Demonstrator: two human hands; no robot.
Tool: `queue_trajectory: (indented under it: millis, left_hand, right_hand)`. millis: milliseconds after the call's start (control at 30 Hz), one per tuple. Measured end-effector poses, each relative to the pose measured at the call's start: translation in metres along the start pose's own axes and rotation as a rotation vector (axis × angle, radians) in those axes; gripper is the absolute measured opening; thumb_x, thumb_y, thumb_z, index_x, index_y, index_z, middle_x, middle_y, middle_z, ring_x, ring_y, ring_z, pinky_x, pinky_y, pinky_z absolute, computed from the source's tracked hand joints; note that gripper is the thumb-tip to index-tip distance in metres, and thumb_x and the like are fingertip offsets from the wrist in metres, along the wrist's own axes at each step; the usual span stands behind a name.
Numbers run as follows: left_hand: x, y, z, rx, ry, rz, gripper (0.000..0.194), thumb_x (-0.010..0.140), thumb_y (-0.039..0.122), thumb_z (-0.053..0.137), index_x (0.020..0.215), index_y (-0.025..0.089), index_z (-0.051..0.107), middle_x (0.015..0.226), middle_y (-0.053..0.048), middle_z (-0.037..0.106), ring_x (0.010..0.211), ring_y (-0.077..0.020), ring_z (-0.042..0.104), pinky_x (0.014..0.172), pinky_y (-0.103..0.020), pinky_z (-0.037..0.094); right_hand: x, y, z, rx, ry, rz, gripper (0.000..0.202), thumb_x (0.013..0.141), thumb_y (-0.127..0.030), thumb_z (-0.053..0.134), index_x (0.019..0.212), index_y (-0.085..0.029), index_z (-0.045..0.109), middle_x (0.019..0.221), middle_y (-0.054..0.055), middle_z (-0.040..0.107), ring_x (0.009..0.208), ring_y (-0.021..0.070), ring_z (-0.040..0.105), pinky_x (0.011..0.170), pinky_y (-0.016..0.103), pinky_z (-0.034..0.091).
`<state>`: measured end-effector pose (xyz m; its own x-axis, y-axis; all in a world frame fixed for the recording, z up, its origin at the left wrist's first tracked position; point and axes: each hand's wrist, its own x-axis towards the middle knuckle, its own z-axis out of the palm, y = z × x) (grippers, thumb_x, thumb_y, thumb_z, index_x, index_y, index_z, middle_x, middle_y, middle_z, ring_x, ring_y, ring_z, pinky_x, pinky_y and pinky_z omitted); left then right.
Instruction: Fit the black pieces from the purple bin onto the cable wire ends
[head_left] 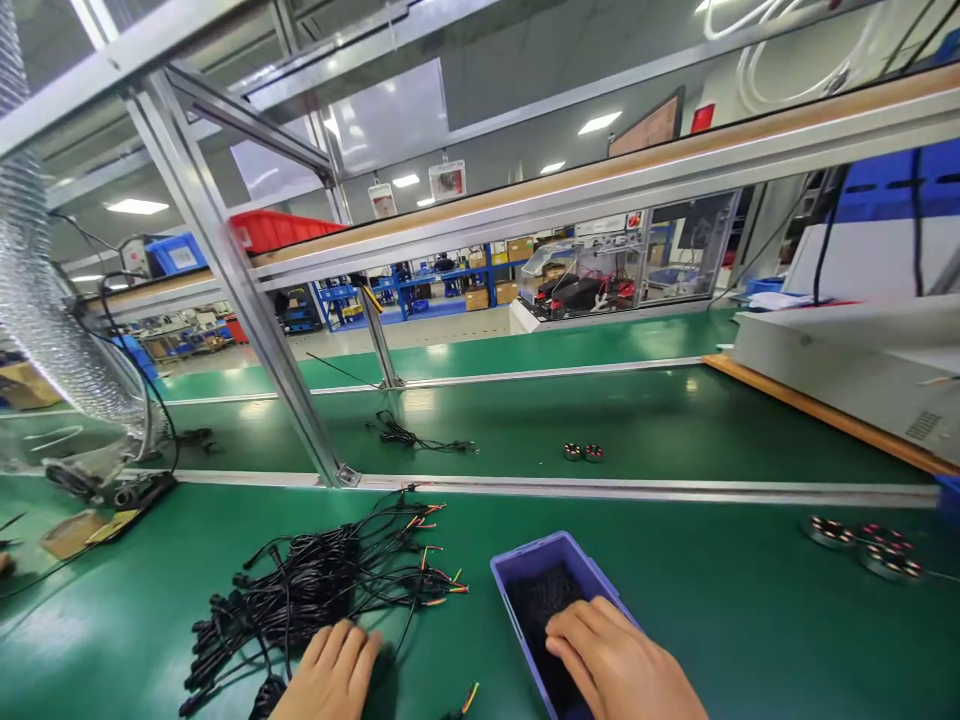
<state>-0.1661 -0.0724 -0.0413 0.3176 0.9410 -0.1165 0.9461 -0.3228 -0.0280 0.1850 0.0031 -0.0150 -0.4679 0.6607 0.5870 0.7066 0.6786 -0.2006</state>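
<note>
"Where are we keeping our right hand (619,655)?"

"We are holding it inside the purple bin (531,559), thumb and fingers drawn together over dark contents (541,598). We are not seeing the fingertips well enough to tell whether they are grasping anything."

"And our left hand (336,668)?"

"We are resting it at five o'clock of the black cable bundle (319,578), fingers together and slightly bent; its underside is hiding, so we cannot tell about a grip."

"How is the bundle lying?"

"It is sprawling on the green worktop (720,625) at nine o'clock of the bin, with coloured wire ends (457,589) pointing towards three."

"What else are we seeing?"

"Two small round parts (583,453) are sitting at the bin's twelve o'clock, beyond the metal rail (637,488), and a loose black cable (405,436) is lying at eleven."
</note>
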Motion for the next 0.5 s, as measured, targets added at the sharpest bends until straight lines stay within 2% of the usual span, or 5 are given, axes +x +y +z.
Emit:
queue_trajectory:
  millis: [167,233,367,433,500]
  left_hand:
    - [0.045,0.047,-0.027,-0.206,0.086,-0.078,0.082,0.077,0.036,0.065,0.149,0.008,0.035,0.134,-0.023,0.055,0.122,-0.0382,0.053,0.103,-0.048,0.042]
    - [0.061,0.066,-0.031,-0.355,0.163,-0.16,0.074,0.081,0.035,0.059,0.146,0.01,0.036,0.134,-0.022,0.053,0.12,-0.0342,0.057,0.1,-0.043,0.045]
    - [0.064,0.077,-0.014,-0.597,0.273,-0.185,0.049,0.092,0.021,0.036,0.14,0.014,0.039,0.109,-0.013,0.061,0.089,-0.0216,0.068,0.082,-0.03,0.052]
    - [0.057,0.074,0.0,-0.595,0.234,-0.127,0.052,0.09,0.017,0.034,0.142,0.016,0.037,0.096,-0.009,0.063,0.076,-0.0195,0.067,0.073,-0.028,0.052]
    - [0.05,0.071,0.013,-0.531,0.161,-0.078,0.053,0.086,0.019,0.044,0.139,0.022,0.044,0.098,-0.008,0.064,0.074,-0.0194,0.067,0.069,-0.026,0.051]
  right_hand:
    - [-0.002,-0.006,-0.001,0.033,-0.035,-0.006,0.028,0.095,-0.011,0.044,0.08,-0.026,0.063,0.073,0.001,0.07,0.068,0.0189,0.068,0.054,0.025,0.048]
    - [-0.005,-0.006,-0.002,0.044,-0.056,0.017,0.026,0.095,-0.01,0.046,0.083,-0.026,0.064,0.076,0.001,0.071,0.071,0.0192,0.068,0.057,0.026,0.049]
    - [-0.006,-0.004,-0.005,0.059,-0.065,0.069,0.025,0.095,-0.009,0.049,0.087,-0.026,0.065,0.079,0.0,0.071,0.074,0.0197,0.068,0.061,0.027,0.05]
    - [-0.004,-0.003,-0.006,0.065,-0.058,0.089,0.025,0.095,-0.01,0.049,0.088,-0.026,0.066,0.08,0.0,0.072,0.075,0.0196,0.068,0.062,0.027,0.05]
    - [-0.002,-0.003,-0.006,0.072,-0.049,0.106,0.024,0.095,-0.01,0.05,0.087,-0.026,0.066,0.08,0.0,0.072,0.074,0.0197,0.068,0.061,0.027,0.049]
